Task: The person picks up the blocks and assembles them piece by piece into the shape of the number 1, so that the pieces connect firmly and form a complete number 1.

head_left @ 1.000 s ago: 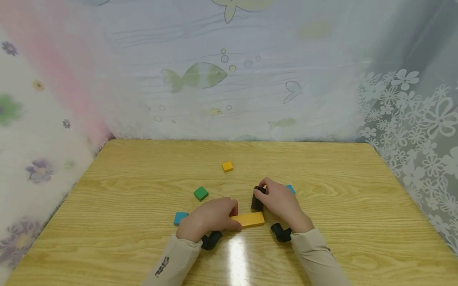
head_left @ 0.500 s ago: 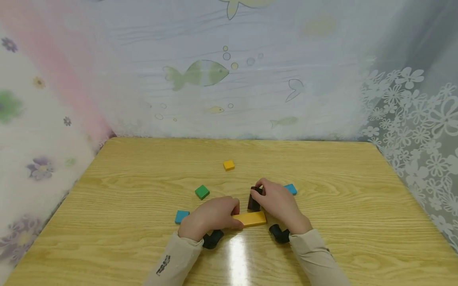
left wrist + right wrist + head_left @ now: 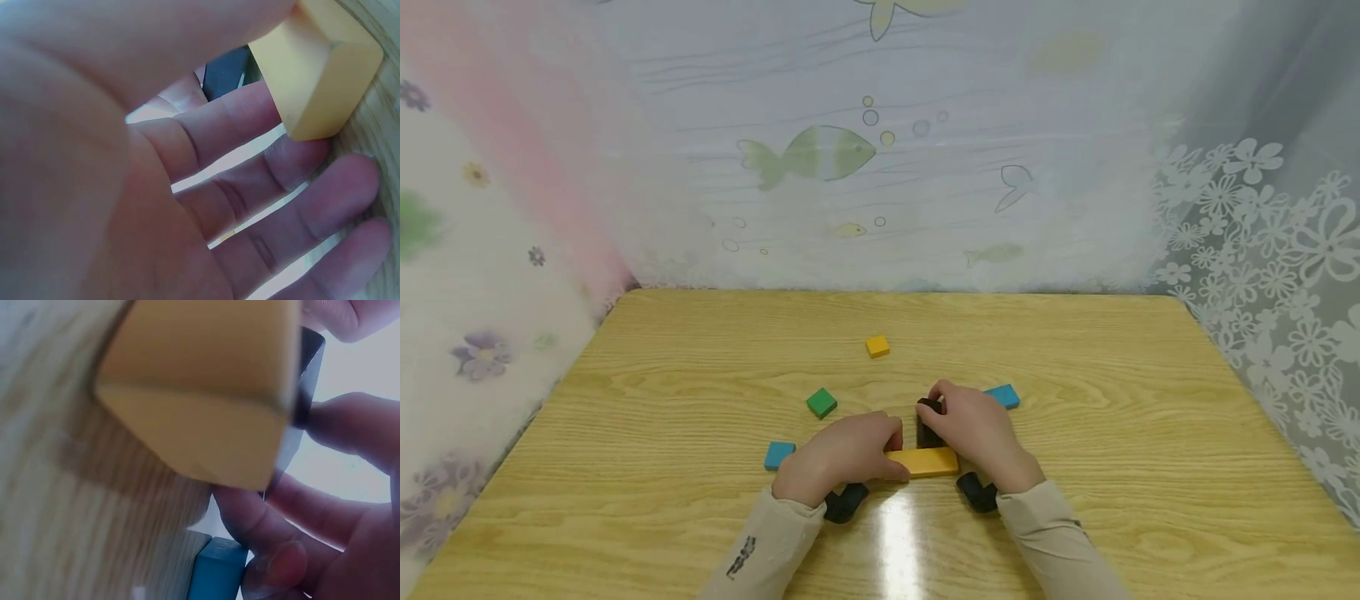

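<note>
In the head view my left hand (image 3: pixel 850 454) pinches the left end of a long yellow block (image 3: pixel 928 462) between thumb and fingers. The block lies on the wooden table; its end face shows large in the left wrist view. Just behind its right part, a black block (image 3: pixel 925 432) stands upright, its top pinched by my right hand (image 3: pixel 983 429). From the right wrist, the black block (image 3: pixel 307 375) appears right behind the yellow block (image 3: pixel 206 400), its lower part hidden. A blue block (image 3: pixel 1003 396) lies beyond my right hand, partly covered by it.
Further left lie a small blue block (image 3: pixel 778 455), beside my left wrist, and a green block (image 3: pixel 822 403). A small yellow block (image 3: pixel 877 346) lies farther back. Black curved pieces (image 3: pixel 846 502) sit at both wrists. A patterned curtain (image 3: pixel 820 208) hangs behind the table (image 3: pixel 700 350).
My right hand has moved left and slightly nearer with the black block, bringing it close behind the yellow block. More of the right blue block shows. My left hand has stayed in place.
</note>
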A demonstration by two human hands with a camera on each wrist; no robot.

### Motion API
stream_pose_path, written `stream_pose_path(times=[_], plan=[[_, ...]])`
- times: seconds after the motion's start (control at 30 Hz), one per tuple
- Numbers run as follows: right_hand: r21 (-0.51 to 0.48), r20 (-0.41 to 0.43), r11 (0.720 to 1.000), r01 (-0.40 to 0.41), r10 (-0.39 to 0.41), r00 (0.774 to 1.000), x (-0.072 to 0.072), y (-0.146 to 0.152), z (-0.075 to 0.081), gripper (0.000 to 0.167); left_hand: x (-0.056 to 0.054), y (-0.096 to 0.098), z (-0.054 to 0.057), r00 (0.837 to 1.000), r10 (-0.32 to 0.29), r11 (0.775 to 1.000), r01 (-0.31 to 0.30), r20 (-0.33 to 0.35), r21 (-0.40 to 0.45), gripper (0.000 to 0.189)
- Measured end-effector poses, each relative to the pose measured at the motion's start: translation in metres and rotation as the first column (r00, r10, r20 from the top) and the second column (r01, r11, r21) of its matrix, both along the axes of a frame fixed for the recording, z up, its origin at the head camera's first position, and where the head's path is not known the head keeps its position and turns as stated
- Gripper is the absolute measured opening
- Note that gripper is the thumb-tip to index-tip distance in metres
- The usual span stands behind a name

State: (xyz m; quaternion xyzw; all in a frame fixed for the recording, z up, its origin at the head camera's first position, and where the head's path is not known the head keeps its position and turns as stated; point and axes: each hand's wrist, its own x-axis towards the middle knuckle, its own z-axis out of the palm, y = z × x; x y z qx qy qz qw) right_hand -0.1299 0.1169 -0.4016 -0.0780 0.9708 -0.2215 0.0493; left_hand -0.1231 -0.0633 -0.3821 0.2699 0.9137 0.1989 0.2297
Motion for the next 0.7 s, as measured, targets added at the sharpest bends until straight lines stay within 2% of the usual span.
stream_pose_path(times=[0.2, 0.33, 0.53, 0.7], plan=[[-0.005, -0.018, 1.000, -0.004, 0.004, 1.000, -0.001, 0.001, -0.001, 0.023, 0.001, -0.001, 0.000, 1.000, 0.001, 1.000, -0.001, -0.002, 0.014, 0.026], [-0.029, 0.004, 0.999, -0.033, 0.033, 0.999, -0.002, 0.004, 0.000, 0.022, 0.001, -0.001, 0.000, 1.000, 0.001, 1.000, -0.001, -0.003, 0.016, 0.025], [-0.072, 0.077, 0.994, -0.086, 0.091, 0.993, -0.005, 0.010, 0.002, 0.031, 0.001, -0.001, 0.001, 1.000, 0.000, 1.000, 0.000, -0.001, 0.011, 0.025], [-0.075, 0.093, 0.990, -0.119, 0.126, 0.988, -0.007, 0.011, 0.002, 0.036, 0.002, 0.000, 0.002, 1.000, -0.003, 1.000, 0.003, 0.001, 0.002, 0.025]])
